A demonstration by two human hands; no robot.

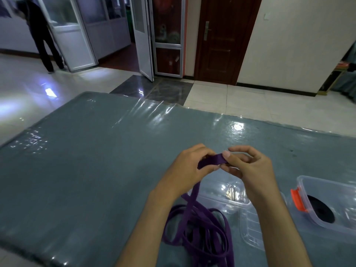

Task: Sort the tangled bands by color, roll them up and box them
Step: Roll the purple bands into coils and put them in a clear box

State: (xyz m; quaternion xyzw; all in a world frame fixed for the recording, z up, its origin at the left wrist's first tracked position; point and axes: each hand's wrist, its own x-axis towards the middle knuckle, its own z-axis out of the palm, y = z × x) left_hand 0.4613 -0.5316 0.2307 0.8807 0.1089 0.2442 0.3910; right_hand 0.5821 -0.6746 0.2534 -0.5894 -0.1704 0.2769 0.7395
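Left hand: the left hand (187, 166) is raised above the table, fingers curled over one end of a flat purple woven band (194, 224), thumb pressing on its lower edge, so it grips the band

Right hand: the right hand (250, 168) faces the left, thumb and forefinger pinching the same short stretch of band; the other fingers are bent loosely behind

Band between the hands: a short flat length spans from one grip to the other, its matte webbing surface facing up, the far end tucked under the right thumb nail

Rest of the band: from the left palm the strip drops to the table and ends in a loose tangle of overlapping loops near the front edge, between the two forearms

Table: a broad grey-blue table top (86, 160) under a clear glossy plastic sheet that wrinkles and throws bright highlights along the far edge

Clear lid: a flat transparent plastic lid (250, 234) with moulded ridges lies beside the tangle, partly hidden by the right forearm

Storage box: a clear plastic box (308, 182) with rounded corners and an orange clip latch (297, 201) stands at the right, apart from the purple band

Inside the box: a black rolled band (320, 210) lies coiled on the bottom

Background: glossy pale floor tiles, a dark brown wooden door (221, 39) and white-framed glass doors; a person in dark clothes (40, 33) stands far left
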